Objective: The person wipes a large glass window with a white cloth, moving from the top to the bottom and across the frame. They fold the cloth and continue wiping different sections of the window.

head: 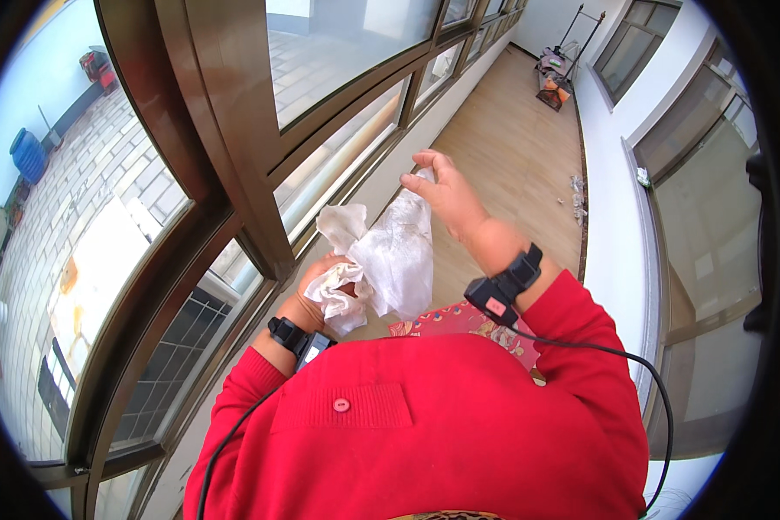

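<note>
My left hand (313, 292) grips a bunched white wipe (338, 286), dirty in places, close to the window sill. From that bunch a spread white sheet (396, 253), thin and wrinkled like a wet wipe, stretches up toward my right hand (452, 195). The sheet's upper corner lies between the thumb and fingers there. Another pale flap (342, 224) stands up above my left hand. Whether the bunch and the sheet are one piece, I cannot tell. Both wrists wear black strapped devices with cables.
Brown-framed windows (227, 162) run along my left, above a pale sill. Below me lies a red patterned mat (442, 318) on the wood-look floor (500, 143). Clear plastic litter (578, 201) lies by the right wall. A metal-framed rack (562, 71) with items stands at the far end.
</note>
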